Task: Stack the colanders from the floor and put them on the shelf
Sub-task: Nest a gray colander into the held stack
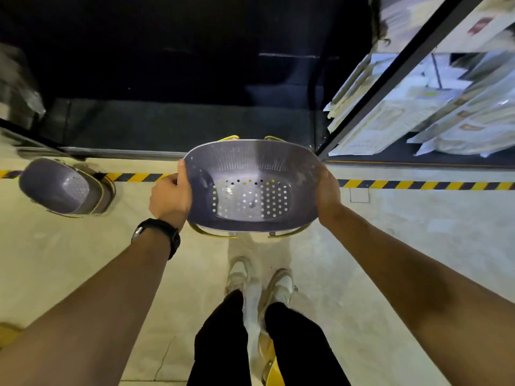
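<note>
Two colanders in view.

1. Grey-purple colander [250, 162]: you hold it level in front of you, above the floor [418, 232], mouth up. Your left hand [170, 199] grips the left rim, thumb hooked over the edge. Your right hand [328, 190] clasps the right rim, fingers mostly hidden behind the wall. Gripping opposite sides likely keeps the bowl flat. Yellow edges show beneath its near and far rims, which suggests nested pieces; how many cannot be told.

2. Second colander [64, 190]: it lies tipped on its side on the floor at your left, on the line of the striped hazard tape [418, 185], not yet stacked.

3. Dark shelf [181, 126]: it sits straight ahead beyond the tape and is the probable destination.

4. Packaged goods [418, 115]: racked at your right, well apart from the second colander.
</note>
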Demonstrator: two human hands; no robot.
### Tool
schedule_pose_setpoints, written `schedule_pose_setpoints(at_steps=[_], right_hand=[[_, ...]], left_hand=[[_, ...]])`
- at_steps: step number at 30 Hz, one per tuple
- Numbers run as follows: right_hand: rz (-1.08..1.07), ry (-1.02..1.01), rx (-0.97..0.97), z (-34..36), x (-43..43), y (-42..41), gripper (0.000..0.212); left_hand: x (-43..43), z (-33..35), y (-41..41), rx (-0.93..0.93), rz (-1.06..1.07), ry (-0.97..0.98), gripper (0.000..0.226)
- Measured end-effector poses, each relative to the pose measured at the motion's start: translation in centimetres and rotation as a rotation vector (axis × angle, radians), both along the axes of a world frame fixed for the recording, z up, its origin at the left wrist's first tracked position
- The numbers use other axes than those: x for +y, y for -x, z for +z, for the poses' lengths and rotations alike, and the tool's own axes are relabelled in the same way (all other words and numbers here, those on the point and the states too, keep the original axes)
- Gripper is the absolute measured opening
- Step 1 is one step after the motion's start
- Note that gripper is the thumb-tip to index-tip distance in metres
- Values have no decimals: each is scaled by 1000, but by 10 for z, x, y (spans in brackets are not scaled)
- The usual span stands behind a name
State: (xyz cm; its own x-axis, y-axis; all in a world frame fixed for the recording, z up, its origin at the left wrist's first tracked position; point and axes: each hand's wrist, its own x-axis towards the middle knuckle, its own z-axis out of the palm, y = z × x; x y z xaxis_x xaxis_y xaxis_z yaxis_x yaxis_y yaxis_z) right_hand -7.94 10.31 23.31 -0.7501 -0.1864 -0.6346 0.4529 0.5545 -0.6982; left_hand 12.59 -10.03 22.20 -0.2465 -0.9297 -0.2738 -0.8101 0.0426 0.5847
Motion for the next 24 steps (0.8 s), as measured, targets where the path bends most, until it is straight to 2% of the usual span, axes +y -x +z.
schedule_pose_setpoints(at_steps=[5,10,12,16,22,24], right_hand=[[-36,-5,-11,86,-55,-32,47],[6,9,32,123,-118,-65,48],[-18,-4,46,127,-141,-82,48],[-136,112,-27,124,-189,-122,35],[-203,177,-174,109,-235,-152,45],[-255,149,-168,98,-242,-154,37]], left_hand=[[-50,89,-37,11,25,59,73],[-116,123,-73,76,13,69,74],[-143,128,-90,73,-20,58,73],[-195,130,-123,75,-75,29,73],[-250,123,-141,47,-127,9,74],[-259,112,-141,19,-140,23,74]])
